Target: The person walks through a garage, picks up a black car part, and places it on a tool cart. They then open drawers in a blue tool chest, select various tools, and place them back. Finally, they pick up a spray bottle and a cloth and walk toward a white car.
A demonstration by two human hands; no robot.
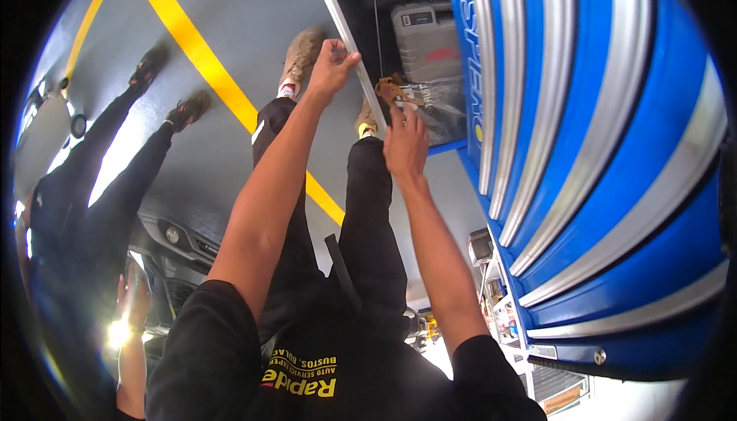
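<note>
An open blue tool chest drawer (440, 150) with a dark inside and a silver front rail (335, 5) lies ahead of me. My left hand (333, 69) has its fingers curled on that rail. Over the drawer's near end is my right hand (407, 141), its fingers bent around the near end of an orange-brown, irregularly shaped piece (390, 89); its exact kind I cannot make out. Beside the piece lies a clear plastic bag (444, 118). Farther in sits a grey hard case (426, 41), with a thin metal rod (378, 18) alongside.
The blue chest's closed drawers (583, 137), with silver rails, fill the right side. My shoes stand left of the drawer on a grey floor with a yellow line (188, 33). At left are another person's legs (115, 141) and a car (180, 241). Shelving (503, 306) stands lower right.
</note>
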